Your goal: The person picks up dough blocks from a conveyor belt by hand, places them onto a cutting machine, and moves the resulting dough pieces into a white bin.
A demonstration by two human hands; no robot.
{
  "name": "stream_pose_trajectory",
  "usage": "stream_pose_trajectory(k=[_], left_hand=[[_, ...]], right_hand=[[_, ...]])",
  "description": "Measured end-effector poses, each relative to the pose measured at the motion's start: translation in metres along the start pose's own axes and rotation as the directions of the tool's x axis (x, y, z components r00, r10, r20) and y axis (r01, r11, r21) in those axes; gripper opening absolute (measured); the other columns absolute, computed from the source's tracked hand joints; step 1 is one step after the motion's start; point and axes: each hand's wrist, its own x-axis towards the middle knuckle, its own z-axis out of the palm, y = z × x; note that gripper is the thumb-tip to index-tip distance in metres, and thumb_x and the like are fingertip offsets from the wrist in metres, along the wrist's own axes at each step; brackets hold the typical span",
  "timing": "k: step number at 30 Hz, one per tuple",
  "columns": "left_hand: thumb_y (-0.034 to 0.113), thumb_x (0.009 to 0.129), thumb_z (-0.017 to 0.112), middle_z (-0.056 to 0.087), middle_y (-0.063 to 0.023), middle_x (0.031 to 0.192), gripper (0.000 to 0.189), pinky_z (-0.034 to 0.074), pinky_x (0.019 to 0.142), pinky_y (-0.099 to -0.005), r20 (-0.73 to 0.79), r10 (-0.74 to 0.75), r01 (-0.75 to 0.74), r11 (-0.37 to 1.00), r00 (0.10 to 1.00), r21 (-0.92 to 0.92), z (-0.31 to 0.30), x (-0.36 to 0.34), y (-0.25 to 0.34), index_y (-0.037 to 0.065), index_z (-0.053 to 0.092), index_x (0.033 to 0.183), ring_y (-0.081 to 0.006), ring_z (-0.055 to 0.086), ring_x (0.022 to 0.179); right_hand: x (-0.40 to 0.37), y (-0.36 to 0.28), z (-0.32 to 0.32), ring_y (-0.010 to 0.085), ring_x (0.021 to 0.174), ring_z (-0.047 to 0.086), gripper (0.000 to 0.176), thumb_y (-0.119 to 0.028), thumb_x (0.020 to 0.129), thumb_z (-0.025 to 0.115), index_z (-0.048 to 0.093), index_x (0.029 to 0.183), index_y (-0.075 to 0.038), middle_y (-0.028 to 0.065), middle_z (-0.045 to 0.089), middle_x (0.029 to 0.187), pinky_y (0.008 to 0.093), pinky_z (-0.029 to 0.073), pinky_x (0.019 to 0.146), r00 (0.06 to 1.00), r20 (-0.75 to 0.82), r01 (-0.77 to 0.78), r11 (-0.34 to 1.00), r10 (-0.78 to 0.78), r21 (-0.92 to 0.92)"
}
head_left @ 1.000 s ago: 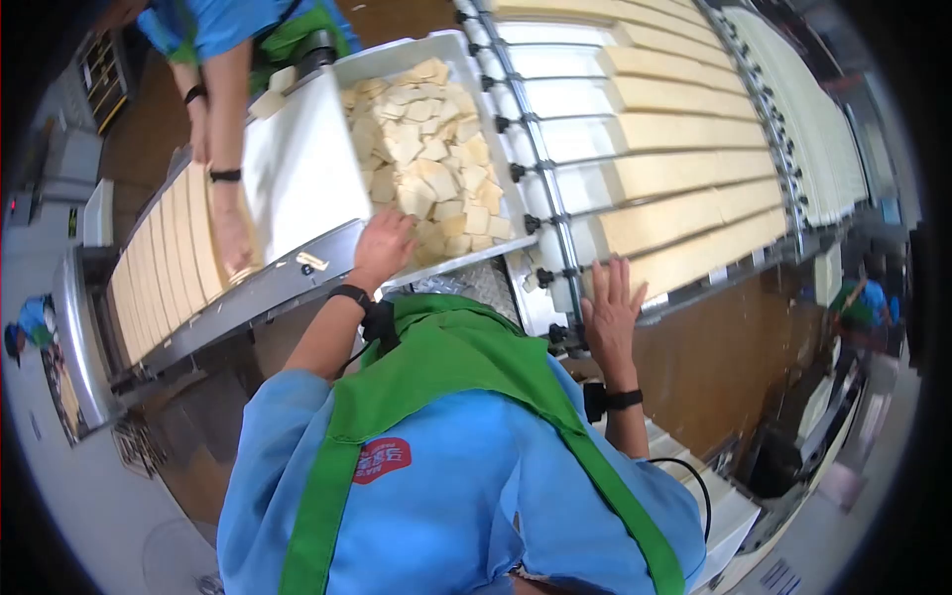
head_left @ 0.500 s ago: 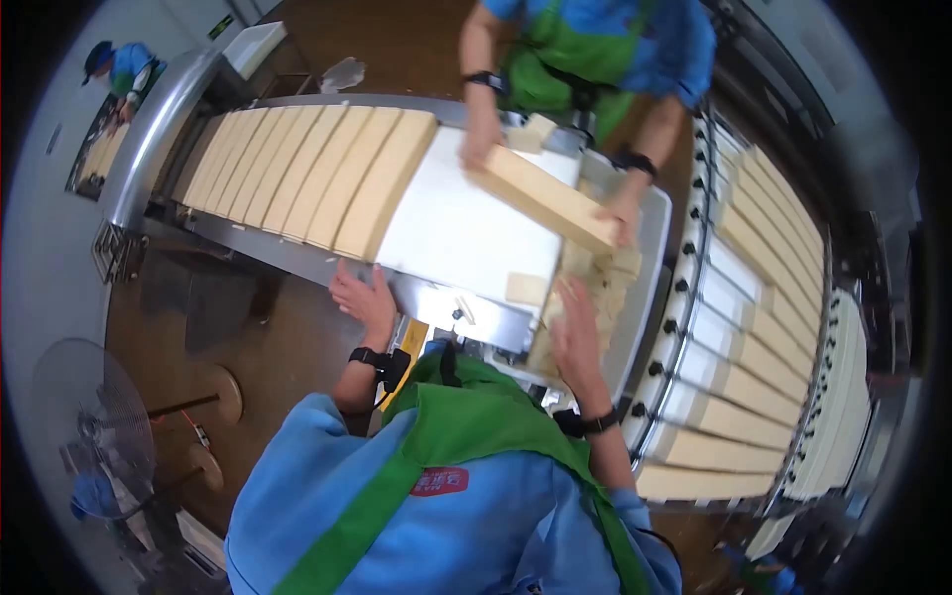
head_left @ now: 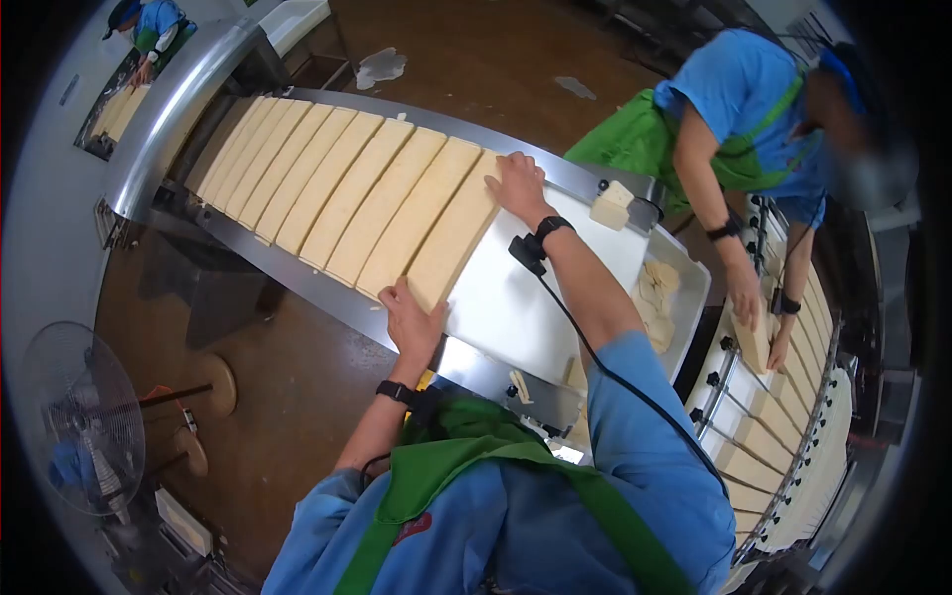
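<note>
A row of long, pale cream blocks (head_left: 342, 193) lies side by side on a white conveyor belt (head_left: 555, 263); I cannot make out what they are made of. My left hand (head_left: 415, 325) grips the near end of the last block (head_left: 458, 228) on the right. At that block's far end is my right hand (head_left: 521, 188), its fingers bent around the edge. The block rests on the belt, close beside its neighbour.
Across the belt, a co-worker (head_left: 739, 129) handles a block at a second rack of blocks (head_left: 754, 446). A white bin (head_left: 689, 307) holds pale offcuts. A small piece (head_left: 612, 206) sits at the belt's corner. A fan (head_left: 84, 426) stands at left.
My hands have gone from being apart and empty to gripping the last block's ends. The co-worker has carried a block from the belt to the right-hand rack.
</note>
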Motion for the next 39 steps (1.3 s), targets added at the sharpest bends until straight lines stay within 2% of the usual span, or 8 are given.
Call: stream_pose_trajectory(k=[6,15,20,23,24,28,33,39], left_hand=[[0.023,0.070,0.085,0.041,-0.0238,0.123,0.085,0.049,0.090,-0.0482,0.002,0.054,-0.054,0.999,0.999,-0.002,0.001,-0.002,0.009,0.000,0.038,0.137,-0.0442,0.053,0.110],[0.021,0.067,0.085,0.044,-0.0235,0.122,0.081,0.050,0.088,-0.0491,0.137,0.180,-0.194,0.976,0.974,0.098,0.004,0.000,0.018,0.007,0.044,0.136,-0.0436,0.053,0.110],[0.023,0.064,0.087,0.046,-0.0204,0.128,0.088,0.052,0.086,-0.0478,0.363,0.457,-0.513,0.856,0.812,0.070,0.012,0.020,0.020,0.016,0.044,0.141,-0.0431,0.057,0.105],[0.031,0.064,0.087,0.043,-0.0217,0.135,0.099,0.052,0.090,-0.0469,0.429,0.331,-0.448,0.870,0.840,0.205,0.017,0.023,0.039,0.019,0.037,0.147,-0.0443,0.058,0.109],[0.036,0.063,0.087,0.038,-0.0225,0.144,0.106,0.052,0.093,-0.0480,0.494,0.222,-0.354,0.915,0.841,0.193,0.019,0.024,0.041,0.021,0.030,0.152,-0.0464,0.057,0.112],[0.028,0.062,0.087,0.052,-0.0281,0.129,0.092,0.046,0.098,-0.0514,0.379,0.329,-0.421,0.886,0.865,0.193,0.030,0.021,0.046,0.012,0.042,0.141,-0.0452,0.050,0.121],[0.013,0.069,0.080,0.044,-0.0254,0.131,0.075,0.040,0.103,-0.0478,0.183,0.523,-0.544,0.834,0.832,0.088,0.028,-0.028,0.051,0.006,0.049,0.137,-0.0444,0.047,0.119],[0.010,0.071,0.072,0.040,-0.0212,0.136,0.067,0.041,0.104,-0.0456,0.109,0.753,-0.721,0.654,0.649,-0.228,0.077,-0.090,0.123,0.008,0.053,0.136,-0.0427,0.046,0.123]], right_hand=[[0.022,-0.015,0.002,0.0283,0.122,0.041,0.051,-0.041,0.086,0.067,0.062,0.122,-0.004,0.0119,0.049,0.125,0.0497,0.035,0.097,0.978,0.112,-0.157,0.973,0.177,-0.167],[-0.038,0.046,-0.026,0.0312,0.110,0.056,0.056,-0.043,0.081,0.068,0.061,0.115,0.001,0.0191,0.061,0.112,0.0522,0.040,0.091,0.992,0.093,-0.078,0.993,0.086,-0.087],[-0.142,0.103,-0.078,0.0372,0.106,0.059,0.062,-0.049,0.084,0.067,0.060,0.114,0.005,0.0243,0.062,0.115,0.0489,0.047,0.093,0.869,0.109,-0.494,0.854,0.483,0.160],[-0.178,0.134,-0.017,0.0388,0.104,0.060,0.062,-0.049,0.088,0.064,0.058,0.115,0.007,0.0255,0.062,0.113,0.0484,0.047,0.094,0.871,-0.439,-0.263,0.964,0.220,-0.038],[-0.181,0.125,-0.016,0.0398,0.103,0.060,0.060,-0.047,0.089,0.063,0.058,0.115,0.007,0.0254,0.063,0.112,0.0486,0.047,0.094,0.877,-0.367,-0.322,0.946,0.310,0.030],[-0.190,0.084,-0.036,0.0400,0.101,0.059,0.057,-0.040,0.083,0.070,0.059,0.115,0.005,0.0246,0.063,0.105,0.0510,0.045,0.091,0.799,-0.248,-0.471,0.827,0.547,0.308],[-0.261,0.062,-0.057,0.0422,0.109,0.051,0.060,-0.031,0.083,0.069,0.048,0.126,0.005,0.0261,0.053,0.119,0.0475,0.039,0.099,0.703,-0.413,-0.384,0.798,0.579,0.466],[-0.376,0.102,-0.136,0.0421,0.109,0.052,0.054,-0.024,0.086,0.069,0.048,0.129,0.002,0.0237,0.053,0.119,0.0470,0.043,0.096,0.389,-0.662,-0.468,0.756,0.641,0.457]])
